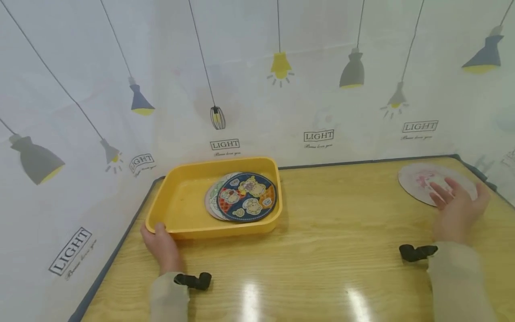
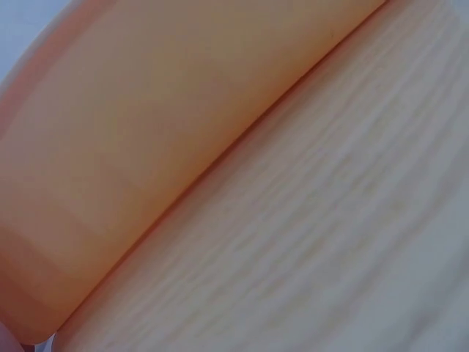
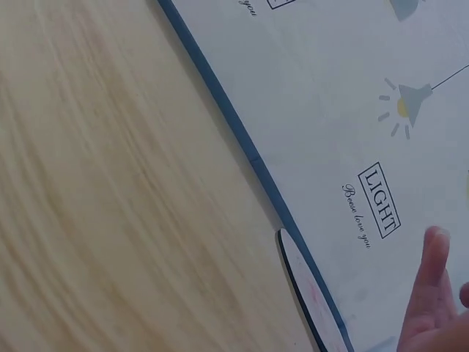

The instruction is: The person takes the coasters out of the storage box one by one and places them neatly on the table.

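Note:
At the back left of the table stands a yellow plastic tray (image 1: pixel 175 203). My left hand (image 1: pixel 162 248) holds its near left corner, the thumb at the rim; the left wrist view shows mostly the tray's outer wall (image 2: pixel 146 132). Several round mats overlap in the tray's right half. The top one is a dark blue mat (image 1: pixel 247 197) with cartoon figures; pale mats (image 1: pixel 212 197) peek out beneath. On the far right lies a round white mat (image 1: pixel 418 179) with a pink print. My right hand (image 1: pixel 458 210) is over its near edge, fingers spread, holding nothing.
A wood-grain table (image 1: pixel 322 250) extends between and in front of both hands. White sheeting (image 1: pixel 257 112) printed with lamps rises behind the table and along both sides. A dark strip (image 1: pixel 330 164) runs along the table's back edge, close behind the tray and white mat.

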Demonstrator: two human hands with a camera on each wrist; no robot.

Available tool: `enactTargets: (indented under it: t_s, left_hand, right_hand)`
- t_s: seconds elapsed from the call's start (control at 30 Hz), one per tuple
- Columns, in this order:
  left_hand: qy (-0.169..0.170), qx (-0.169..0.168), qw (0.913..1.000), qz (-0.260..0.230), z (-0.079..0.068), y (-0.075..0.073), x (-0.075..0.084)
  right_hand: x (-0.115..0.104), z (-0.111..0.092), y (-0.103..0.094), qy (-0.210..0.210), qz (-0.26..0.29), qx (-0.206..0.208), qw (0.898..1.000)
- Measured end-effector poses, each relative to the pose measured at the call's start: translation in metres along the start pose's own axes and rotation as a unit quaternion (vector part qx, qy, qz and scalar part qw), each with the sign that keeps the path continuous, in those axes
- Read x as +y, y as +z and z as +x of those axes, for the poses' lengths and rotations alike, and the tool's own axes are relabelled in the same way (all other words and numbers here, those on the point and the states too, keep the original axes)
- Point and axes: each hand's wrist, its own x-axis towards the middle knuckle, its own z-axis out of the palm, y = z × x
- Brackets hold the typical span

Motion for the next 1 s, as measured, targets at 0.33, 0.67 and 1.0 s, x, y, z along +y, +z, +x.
enactTargets:
  t_s: [0.33,0.67,1.0]
  left_hand:
    - [0.008,0.003,0.9999,-0.015,0.002,0.001,0.0]
    - [0.002,-0.005,1.0,0.006,0.002,-0.002,-0.002]
    - [0.002,-0.008,0.9999,-0.012,0.002,-0.001,0.001]
  right_hand:
    - [0.004,0.002,0.001,0.013,0.02,-0.115,0.993]
    - [0.025,-0.001,0.015,0.012,-0.071,-0.218,0.973]
    - [0.053,-0.019,0.035,-0.007,-0.183,-0.287,0.94]
